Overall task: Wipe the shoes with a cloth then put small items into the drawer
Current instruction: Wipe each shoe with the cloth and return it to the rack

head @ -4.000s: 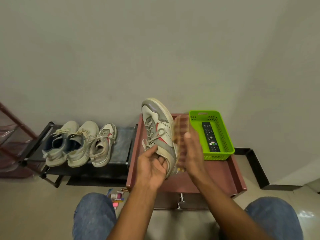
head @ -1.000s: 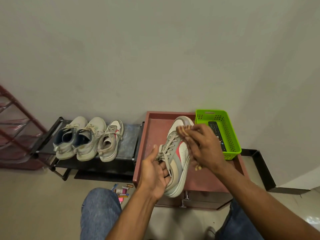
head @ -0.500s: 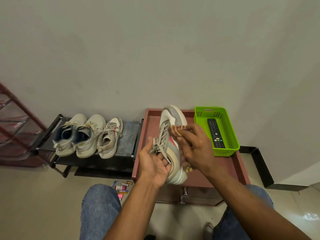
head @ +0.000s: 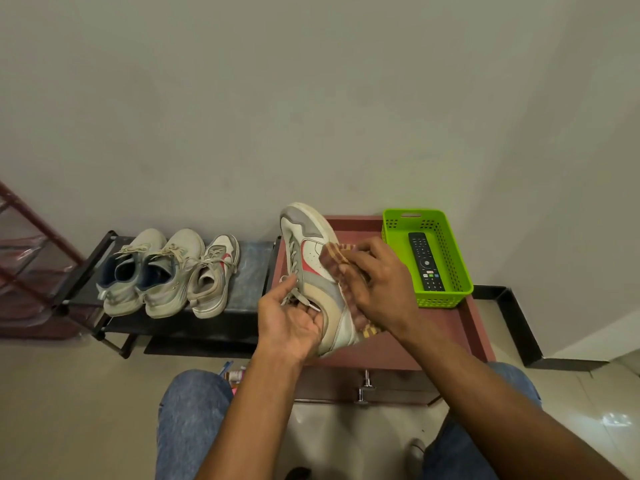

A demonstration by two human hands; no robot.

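A white, grey and red sneaker point(head: 313, 268) stands toe-up over the maroon cabinet top point(head: 446, 337). My left hand point(head: 294, 320) grips it at the heel opening, fingers inside by the laces. My right hand point(head: 381, 285) holds a striped brown and yellow cloth point(head: 337, 258) pressed on the sneaker's right side. The drawer front with two metal handles point(head: 365, 386) shows below the cabinet top. Small items point(head: 233, 372) lie on the floor beside my left knee, partly hidden by it.
Three pale sneakers point(head: 166, 271) sit on a low black rack point(head: 249, 271) to the left. A green basket point(head: 450, 292) holding a black remote point(head: 425, 261) stands on the cabinet's right rear. A red shelf frame point(head: 31, 237) is far left. The wall is close behind.
The sneaker's toe has tipped up higher and my right hand with the cloth has slid along the shoe's side. My left hand keeps its hold at the heel.
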